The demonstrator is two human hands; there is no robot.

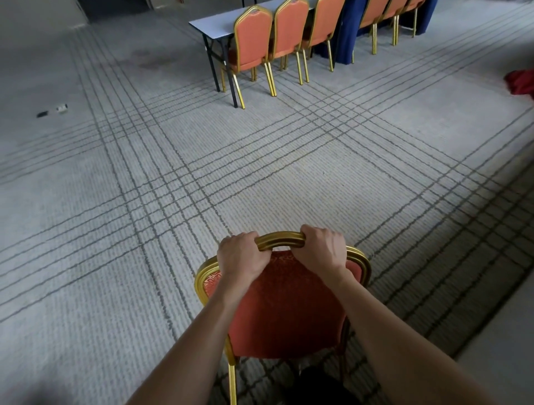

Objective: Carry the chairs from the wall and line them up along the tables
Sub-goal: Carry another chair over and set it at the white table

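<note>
The room is dim and gray. Soft light falls on the middle of the carpet. The corners are dark. Its lines bend near the edges.

Chair: glossy gold metal frame, patterned orange cloth; carpet matt ribbed weave; table smooth top.

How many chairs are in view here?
7 chairs: one gripped by left hand and right hand; three at the bare table; three at the blue-draped table; more may be cut off.

Banquet or function hall: wide patterned carpet, gold-framed banquet chairs lined along far folding table.
</note>
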